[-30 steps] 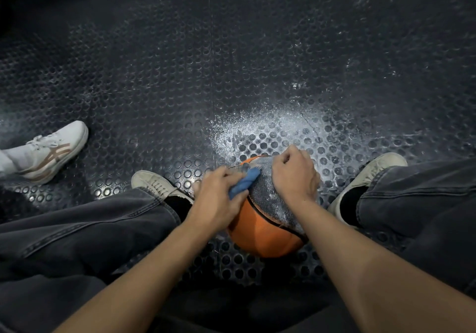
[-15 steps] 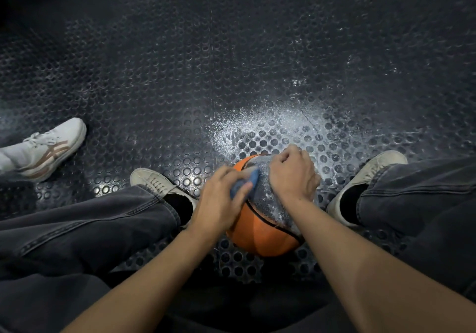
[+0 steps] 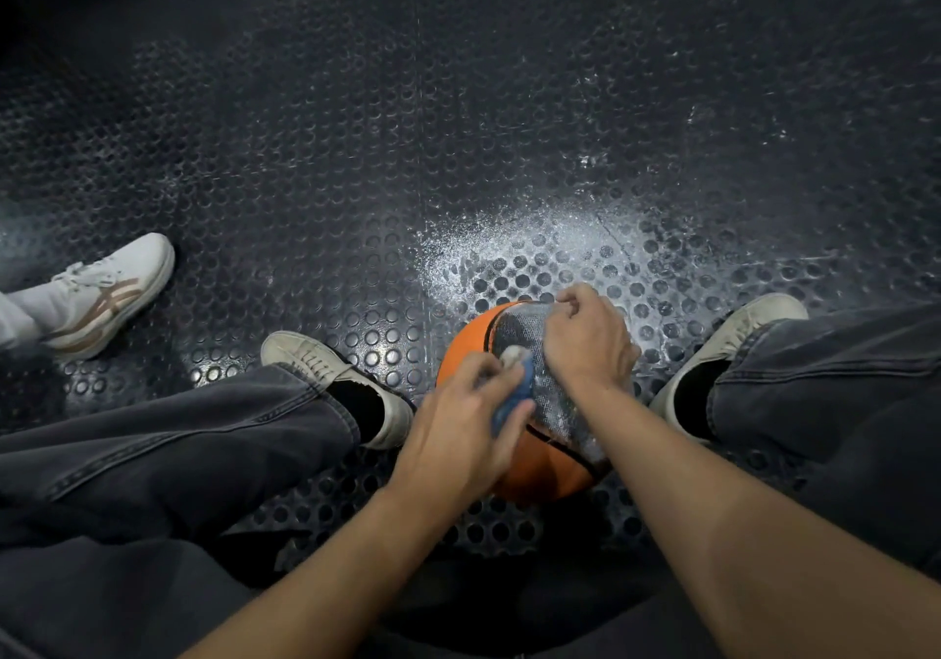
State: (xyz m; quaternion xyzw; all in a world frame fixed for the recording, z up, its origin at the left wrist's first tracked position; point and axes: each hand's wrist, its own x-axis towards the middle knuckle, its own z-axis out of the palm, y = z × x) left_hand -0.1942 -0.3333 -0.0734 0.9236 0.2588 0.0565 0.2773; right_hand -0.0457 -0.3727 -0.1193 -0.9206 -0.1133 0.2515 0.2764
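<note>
Seen from your head camera, the round orange rubber basketball (image 3: 534, 465) sits on the black studded rubber floor (image 3: 356, 149), between your pale left shoe (image 3: 315, 363) and pale right shoe (image 3: 738, 332). Your right hand (image 3: 585, 347) has its fingers curled, pinching a shiny grey mesh sheet (image 3: 519, 332) against the ball's top. Your left hand (image 3: 458, 434) grips a small blue wad (image 3: 514, 398), blurred, perhaps a cloth, pressed to the ball at the sheet's left edge.

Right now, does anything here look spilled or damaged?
Yes. A whitish spatter covers the studded floor just beyond the basketball, and a grey mesh-like patch interrupts the ball's orange skin beside the right hand.
</note>
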